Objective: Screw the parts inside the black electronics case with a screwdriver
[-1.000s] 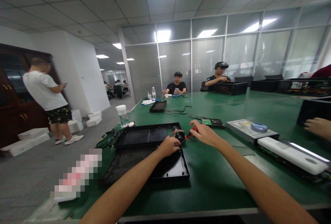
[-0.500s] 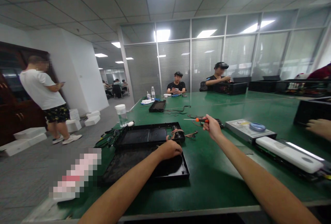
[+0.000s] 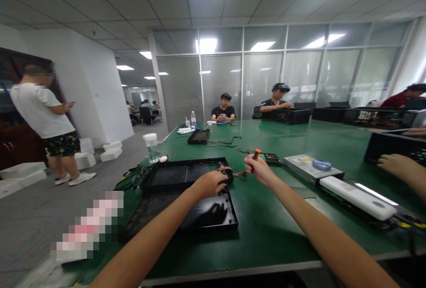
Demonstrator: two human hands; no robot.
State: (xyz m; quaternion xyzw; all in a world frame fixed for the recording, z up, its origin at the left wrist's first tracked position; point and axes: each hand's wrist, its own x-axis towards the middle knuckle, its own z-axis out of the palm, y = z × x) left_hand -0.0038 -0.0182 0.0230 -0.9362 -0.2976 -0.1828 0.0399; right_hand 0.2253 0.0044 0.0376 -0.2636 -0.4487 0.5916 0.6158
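Note:
My right hand [image 3: 258,169] is closed around a screwdriver [image 3: 256,154]. The orange end of its handle sticks up above my fist, and the blade is hidden in this view. My left hand [image 3: 209,184] hovers over the right side of a black plastic case, fingers bent and slightly apart, with nothing visible in them. The case lies as two shallow trays: a near tray [image 3: 186,217] with a glossy floor and a far tray [image 3: 181,175]. Just beyond my left fingertips, a bundle of brownish cables [image 3: 226,170] sits at the far tray's right end.
Right of my hands lie a grey metal drive box [image 3: 299,166] with a blue tape roll [image 3: 321,164] and a long white unit [image 3: 357,197]. Glasses [image 3: 140,177] and a clear jar [image 3: 152,148] stand left. A co-worker's hand [image 3: 396,167] reaches in at right.
My left hand has lifted from the near tray and moved toward the cable bundle. My right hand has turned the screwdriver from pointing left to handle end up. The view has shifted slightly.

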